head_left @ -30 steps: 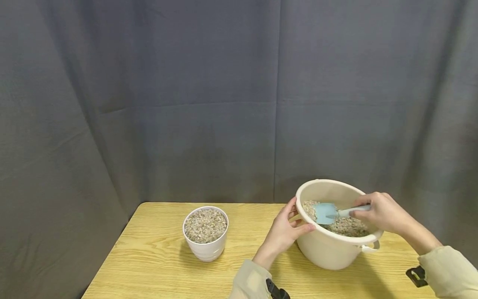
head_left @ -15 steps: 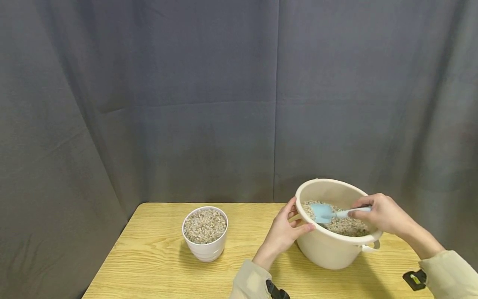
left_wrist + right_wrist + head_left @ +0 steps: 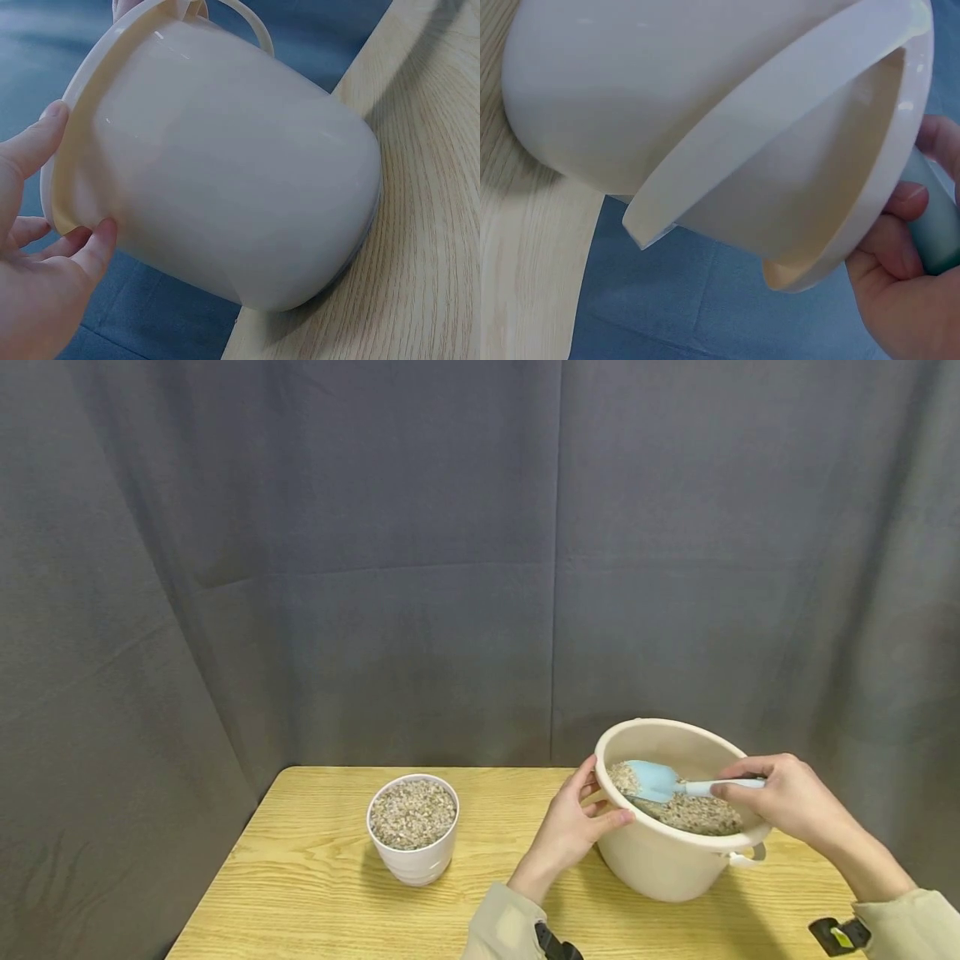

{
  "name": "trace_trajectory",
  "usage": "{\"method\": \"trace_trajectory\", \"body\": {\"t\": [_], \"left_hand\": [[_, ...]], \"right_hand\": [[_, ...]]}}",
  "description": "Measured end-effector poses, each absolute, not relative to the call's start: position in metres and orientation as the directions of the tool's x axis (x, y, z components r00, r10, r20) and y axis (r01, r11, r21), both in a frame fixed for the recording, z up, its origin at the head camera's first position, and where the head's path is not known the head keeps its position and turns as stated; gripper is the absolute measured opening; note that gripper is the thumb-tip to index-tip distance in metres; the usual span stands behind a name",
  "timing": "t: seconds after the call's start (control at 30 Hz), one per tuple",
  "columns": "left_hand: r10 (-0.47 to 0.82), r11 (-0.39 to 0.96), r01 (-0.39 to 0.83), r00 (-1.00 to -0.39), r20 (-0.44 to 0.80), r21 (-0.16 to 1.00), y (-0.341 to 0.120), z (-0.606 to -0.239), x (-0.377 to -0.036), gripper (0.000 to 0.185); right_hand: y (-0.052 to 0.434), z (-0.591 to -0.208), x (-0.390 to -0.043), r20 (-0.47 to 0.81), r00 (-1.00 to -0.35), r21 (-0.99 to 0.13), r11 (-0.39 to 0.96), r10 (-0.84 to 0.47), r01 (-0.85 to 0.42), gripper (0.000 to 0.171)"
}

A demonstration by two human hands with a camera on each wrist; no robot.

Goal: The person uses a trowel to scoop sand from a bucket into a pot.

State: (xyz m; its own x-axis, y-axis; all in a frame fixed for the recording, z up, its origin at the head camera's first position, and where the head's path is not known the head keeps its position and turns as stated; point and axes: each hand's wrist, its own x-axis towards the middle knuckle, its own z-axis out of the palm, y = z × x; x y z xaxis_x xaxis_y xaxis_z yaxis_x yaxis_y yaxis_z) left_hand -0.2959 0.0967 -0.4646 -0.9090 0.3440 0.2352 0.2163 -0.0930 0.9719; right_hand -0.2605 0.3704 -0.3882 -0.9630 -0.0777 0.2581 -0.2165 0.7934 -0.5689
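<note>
On the wooden table [image 3: 315, 868], tilted cream bucket [image 3: 660, 860] of gravel, left hand [image 3: 573, 827] gripping its rim, right hand [image 3: 787, 797] holding blue scoop [image 3: 656, 781].

A staged recording booth: grey cloth backdrop [image 3: 480, 568] hung close round a bare wooden table [image 3: 315, 877].

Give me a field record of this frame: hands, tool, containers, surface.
left hand: grips the rim of the cream bucket, thumb over the edge
right hand: holds the handle of the light blue scoop
scoop: blade inside the bucket, on the gravel
bucket: tilted toward the person, base edge on the wooden table
white pot: upright, left of the bucket, apart from it, filled with gravel
backdrop: grey cloth
</note>
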Motion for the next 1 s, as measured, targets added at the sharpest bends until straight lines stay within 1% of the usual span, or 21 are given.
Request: {"method": "trace_trajectory", "body": {"t": [0.13,0.37,0.53,0.8,1.0], "left_hand": [[0.34,-0.09,0.219,-0.91,0.237,0.972,0.097,-0.464,-0.295,0.089],[0.342,-0.091,0.221,-0.909,0.239,0.971,0.095,-0.465,-0.296,0.091],[0.34,-0.08,0.207,-0.914,0.222,0.975,0.096,-0.465,-0.296,0.091],[0.34,-0.065,0.206,-0.915,0.216,0.976,0.096,-0.462,-0.296,0.091],[0.347,-0.072,0.205,-0.912,0.218,0.976,0.096,-0.463,-0.296,0.089]], "right_hand": [[0.375,-0.391,-0.254,0.294,-0.955,-0.592,0.776,-0.041,-0.216,0.021],[0.385,-0.402,-0.243,0.311,-0.949,-0.684,0.705,0.048,-0.189,0.024],[0.39,-0.408,-0.238,0.343,-0.934,-0.731,0.653,0.103,-0.197,0.026],[0.39,-0.412,-0.236,0.367,-0.917,-0.74,0.646,0.154,-0.188,0.033],[0.387,-0.412,-0.233,0.369,-0.912,-0.743,0.646,0.18,-0.174,0.035]]}}
